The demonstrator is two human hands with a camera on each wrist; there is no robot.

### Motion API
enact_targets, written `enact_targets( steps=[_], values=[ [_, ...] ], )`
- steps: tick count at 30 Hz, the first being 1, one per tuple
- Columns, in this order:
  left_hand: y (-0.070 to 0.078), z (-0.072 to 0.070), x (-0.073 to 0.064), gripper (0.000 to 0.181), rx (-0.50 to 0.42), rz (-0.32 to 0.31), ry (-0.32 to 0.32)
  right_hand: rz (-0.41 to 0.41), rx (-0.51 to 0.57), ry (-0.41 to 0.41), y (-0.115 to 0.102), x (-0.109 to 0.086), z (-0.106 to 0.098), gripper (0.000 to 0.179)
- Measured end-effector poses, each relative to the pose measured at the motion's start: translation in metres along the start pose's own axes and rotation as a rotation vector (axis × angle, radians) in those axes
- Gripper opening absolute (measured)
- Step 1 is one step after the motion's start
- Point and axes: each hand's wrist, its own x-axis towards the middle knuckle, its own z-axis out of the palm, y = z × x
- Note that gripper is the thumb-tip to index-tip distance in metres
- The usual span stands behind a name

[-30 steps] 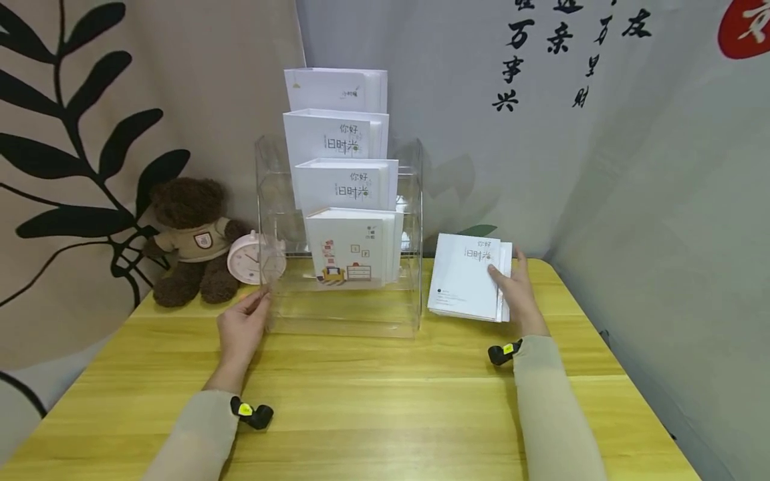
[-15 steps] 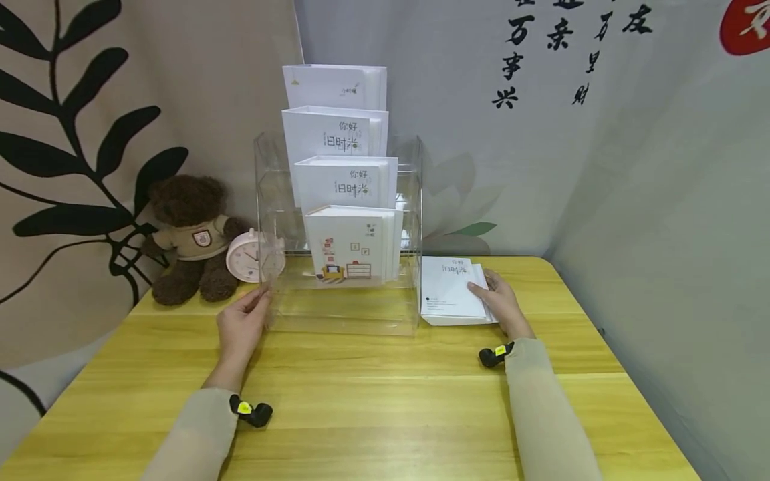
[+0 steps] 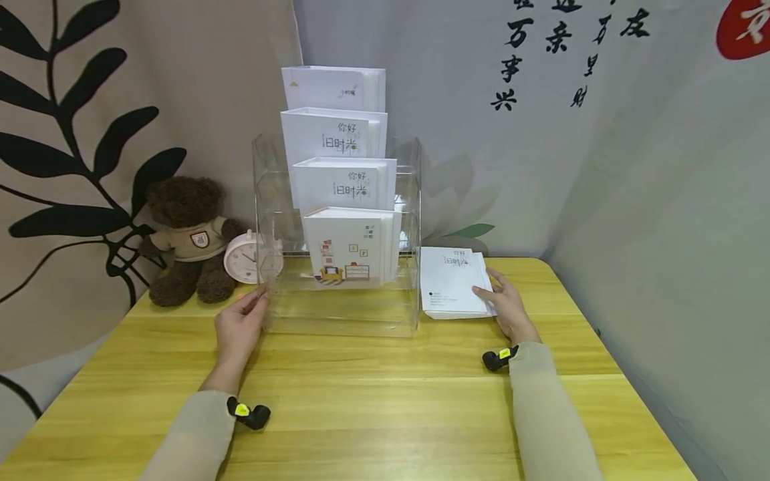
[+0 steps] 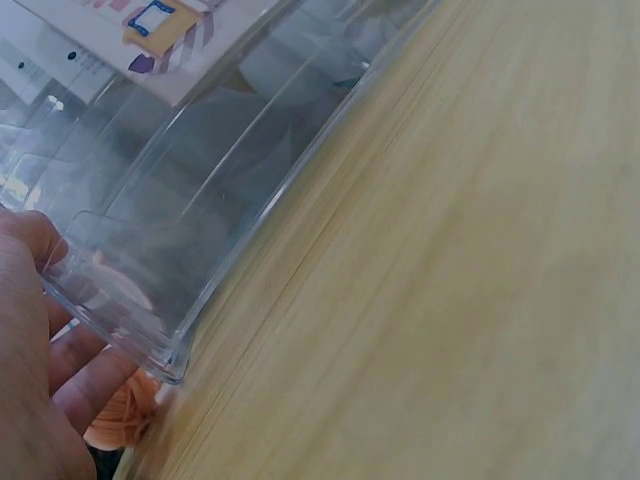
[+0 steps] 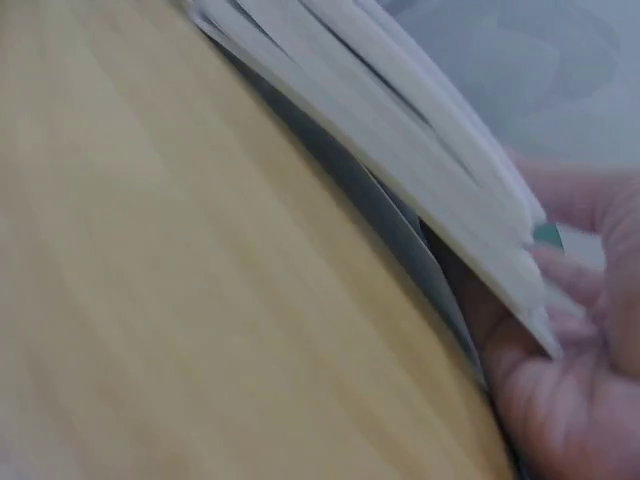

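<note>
A clear acrylic tiered rack [image 3: 343, 326] stands on the table, holding several white books, the front one [image 3: 349, 248] printed with a small room scene. My left hand [image 3: 240, 331] pinches the rack's left side wall near its front corner; in the left wrist view the thumb [image 4: 40, 235] lies inside the wall, the fingers outside. Right beside the rack, my right hand [image 3: 510, 308] grips a white book [image 3: 452, 280] by its right edge, thumb on the cover. In the right wrist view its page block [image 5: 400, 130] tilts over the table, with fingers underneath.
A brown teddy bear [image 3: 191, 240] and a white alarm clock [image 3: 242, 259] sit left of the rack. An orange yarn ball [image 4: 122, 418] shows behind the left fingers. A fabric backdrop [image 3: 650, 167] rises behind the wooden table [image 3: 385, 401].
My right hand has brought the book left and down to the rack's right side, then raised it slightly in the last half second. The left hand has kept its hold on the rack.
</note>
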Motion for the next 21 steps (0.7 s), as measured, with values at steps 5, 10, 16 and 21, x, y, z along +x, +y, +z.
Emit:
enact_targets(
  steps=[5,10,16,21],
  values=[
    [-0.001,0.0,0.0,0.033,-0.01,0.019,0.014,-0.024,-0.151,0.055,0.003,0.006,0.004,0.095],
    [0.0,0.002,0.0,0.033,-0.022,0.033,0.013,-0.107,-0.314,0.079,0.002,0.007,0.008,0.092],
    [-0.001,0.001,-0.001,0.036,-0.004,0.007,0.015,-0.18,-0.457,0.1,0.002,0.005,0.015,0.081],
    [-0.001,0.0,-0.001,0.037,-0.003,-0.007,0.01,-0.189,-0.477,0.081,0.002,0.005,0.017,0.077]
  ],
)
